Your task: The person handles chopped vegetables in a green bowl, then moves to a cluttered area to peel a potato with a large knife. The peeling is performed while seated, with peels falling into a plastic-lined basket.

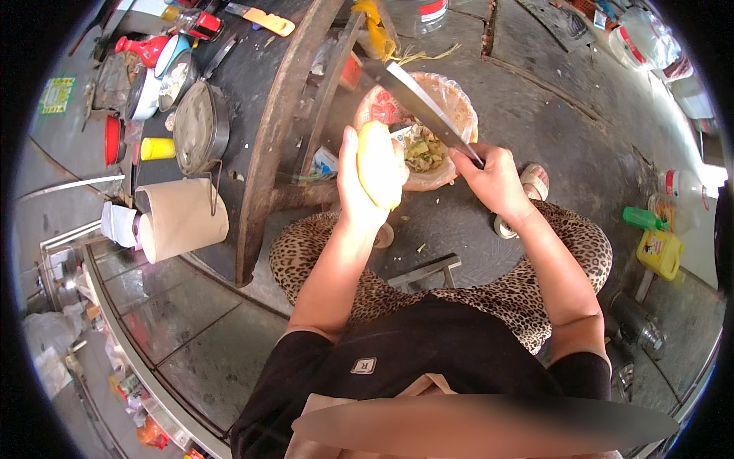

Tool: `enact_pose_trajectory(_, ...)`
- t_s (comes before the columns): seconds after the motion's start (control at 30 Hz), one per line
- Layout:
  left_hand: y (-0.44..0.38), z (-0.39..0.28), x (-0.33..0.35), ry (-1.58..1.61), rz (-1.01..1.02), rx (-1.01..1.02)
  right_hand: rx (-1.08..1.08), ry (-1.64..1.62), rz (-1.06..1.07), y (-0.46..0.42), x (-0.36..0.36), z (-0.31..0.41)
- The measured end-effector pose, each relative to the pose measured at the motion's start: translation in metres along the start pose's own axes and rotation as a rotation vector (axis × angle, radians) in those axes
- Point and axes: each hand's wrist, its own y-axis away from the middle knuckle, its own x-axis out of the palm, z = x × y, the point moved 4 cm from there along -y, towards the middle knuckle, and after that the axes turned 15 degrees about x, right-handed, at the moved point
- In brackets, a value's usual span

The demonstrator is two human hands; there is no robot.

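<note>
My left hand (358, 201) holds a pale yellow, oblong peeled vegetable (378, 163), perhaps a potato, raised upright against the palm. In my right hand (496, 181) is a kitchen knife by its dark handle, its broad steel blade (427, 106) slanting up and to the left. The blade is apart from the vegetable. Beneath both hands stands a round waste basket (467, 109) lined with a clear plastic bag. Food scraps and greenish peelings (424, 152) lie inside it. Part of the basket is hidden by my left hand and the knife.
On the left, a dark wooden table (252, 120) carries a lidded metal pot (200, 126), a yellow cup (157, 149), a paper roll (183, 215) and an orange-handled peeler or knife (269, 22). A low stool (427, 269) shows between my legs. Yellow jug (659, 252) and bottles stand right.
</note>
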Motion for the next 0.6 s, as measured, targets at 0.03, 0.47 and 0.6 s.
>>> enact_pose_trajectory(0.03, -0.001, -0.001, -0.001, -0.001, -0.039, -0.003, 0.028, -0.095, 0.05, 0.0, 0.002, -0.002)
enact_pose_trajectory(0.47, -0.012, 0.001, -0.01, -0.222, -0.251, 0.197, 0.326, -0.634, 0.399, 0.006, 0.016, 0.008)
enact_pose_trajectory(0.6, -0.01, 0.01, -0.004, -0.21, -0.092, 0.201, 0.279, -0.821, 0.383, 0.006, 0.016, 0.02)
